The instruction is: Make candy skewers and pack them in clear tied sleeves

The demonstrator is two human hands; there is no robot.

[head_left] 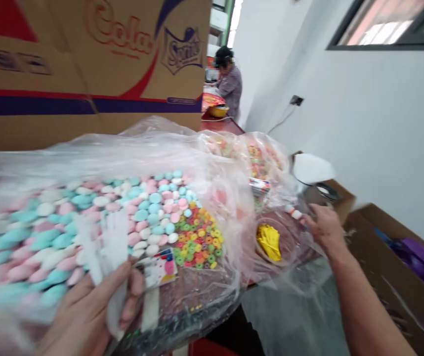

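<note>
My left hand point(89, 309) is closed around several thin white translucent plastic strips point(113, 237), which fan upward from the fingers. Beside those fingers lies a small printed packet point(160, 269) with coloured dots. Under and behind the strips spread pink, blue and white pebble-shaped candies point(156, 207) on clear plastic sheeting. Multicoloured ring-shaped pieces point(199, 240) lie in a heap to their right. My right hand point(323, 225) reaches out at the right with its fingers curled, touching or close to a small white-and-red piece point(294, 212); its fingertips are blurred.
A round clear tub point(289, 247) holds yellow foil pieces point(269, 242). More ring pieces point(258, 158) lie in plastic farther back. A large cardboard box point(130, 64) stands at the left rear, an open carton point(378, 267) at the right. A person point(230, 86) works at the far end.
</note>
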